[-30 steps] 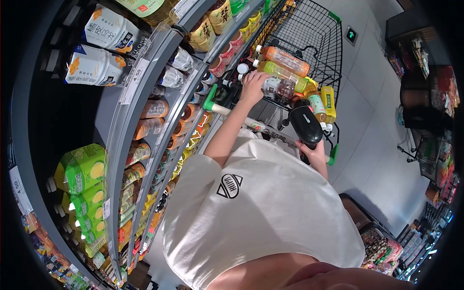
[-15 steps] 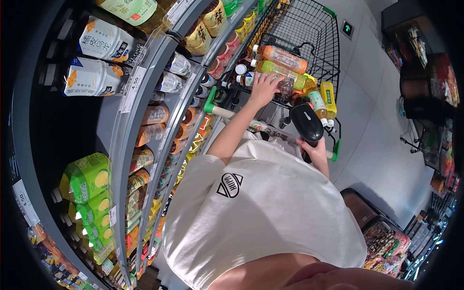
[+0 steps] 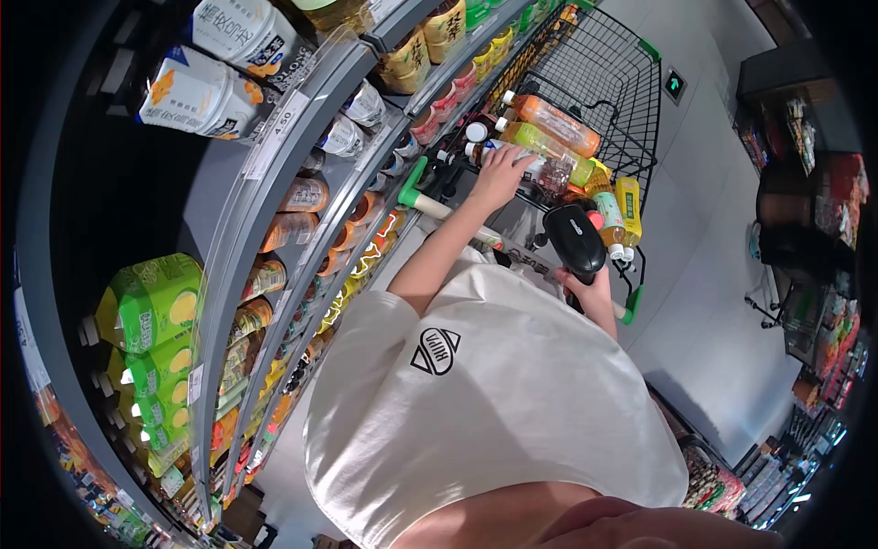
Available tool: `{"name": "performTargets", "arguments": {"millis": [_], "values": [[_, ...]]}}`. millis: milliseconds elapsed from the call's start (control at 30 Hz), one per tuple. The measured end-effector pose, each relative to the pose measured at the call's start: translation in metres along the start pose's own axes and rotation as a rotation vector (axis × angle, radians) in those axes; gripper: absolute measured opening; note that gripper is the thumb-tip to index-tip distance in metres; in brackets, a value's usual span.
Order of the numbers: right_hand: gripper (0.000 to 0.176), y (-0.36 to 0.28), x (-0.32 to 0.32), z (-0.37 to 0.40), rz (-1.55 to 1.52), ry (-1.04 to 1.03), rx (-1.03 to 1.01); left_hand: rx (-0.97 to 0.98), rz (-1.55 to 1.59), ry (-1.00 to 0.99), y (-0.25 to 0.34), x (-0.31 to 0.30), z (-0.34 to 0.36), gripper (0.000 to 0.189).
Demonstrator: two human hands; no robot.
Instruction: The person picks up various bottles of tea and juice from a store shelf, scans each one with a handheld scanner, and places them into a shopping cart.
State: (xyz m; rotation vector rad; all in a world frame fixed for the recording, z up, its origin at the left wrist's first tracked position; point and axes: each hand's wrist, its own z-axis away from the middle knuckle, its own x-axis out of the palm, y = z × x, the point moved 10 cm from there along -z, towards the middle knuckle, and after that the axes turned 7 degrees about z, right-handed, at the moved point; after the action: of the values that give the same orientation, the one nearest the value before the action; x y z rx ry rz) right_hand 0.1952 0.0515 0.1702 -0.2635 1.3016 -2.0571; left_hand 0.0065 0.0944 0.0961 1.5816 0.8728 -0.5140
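While the right hand [image 3: 593, 291] is closed round the lower part of a black handheld scanner [image 3: 575, 240], its handle mostly covered by the fingers, the left hand [image 3: 501, 176] lies over a clear labelled bottle [image 3: 551, 173], fingers slightly apart and curved across it; whether they close on it cannot be told, the thumb being unclear. Scanner: glossy, rounded head, held above the near end of the shopping cart [image 3: 631, 91]. Labelled bottle: on its side in that near end, transparent towards the right, a white and dark label partly under the fingers. Just beyond it: one yellow-green drink bottle [image 3: 541, 146], then one orange drink bottle [image 3: 560, 126], both lying down. To the right: one amber drink bottle [image 3: 605, 206], green-and-white label, beside one yellow-labelled bottle [image 3: 628, 212], white caps towards the person. Cart handle [image 3: 434, 207]: pale, green ends, crossing beneath both forearms. Obstructions: left hand over part of the labelled bottle; scanner over part of the cart's near end. Left side: drinks shelving [image 3: 240, 183], price tag [image 3: 275, 137] reading 4.50, green lemon-printed multipacks [image 3: 157, 306] below.
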Motion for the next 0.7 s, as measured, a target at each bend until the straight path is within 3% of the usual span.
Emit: {"name": "performTargets", "arguments": {"millis": [300, 400, 633, 700], "values": [[0.02, -0.012, 0.023, -0.017, -0.051, -0.087, -0.008, -0.048, 0.074, 0.052, 0.0, -0.01, 0.005, 0.06], [0.021, -0.018, 0.027, -0.02, 0.065, -0.073, -0.022, -0.006, 0.129, 0.112, 0.031, -0.04, 0.037, 0.061], [0.022, -0.02, 0.044, -0.037, 0.183, -0.103, 0.005, -0.015, -0.046, 0.171, 0.019, -0.065, 0.093, 0.021], [0.022, -0.021, 0.051, -0.045, 0.217, -0.123, -0.086, -0.036, -0.058, 0.166, 0.018, -0.065, 0.091, 0.013]]}}
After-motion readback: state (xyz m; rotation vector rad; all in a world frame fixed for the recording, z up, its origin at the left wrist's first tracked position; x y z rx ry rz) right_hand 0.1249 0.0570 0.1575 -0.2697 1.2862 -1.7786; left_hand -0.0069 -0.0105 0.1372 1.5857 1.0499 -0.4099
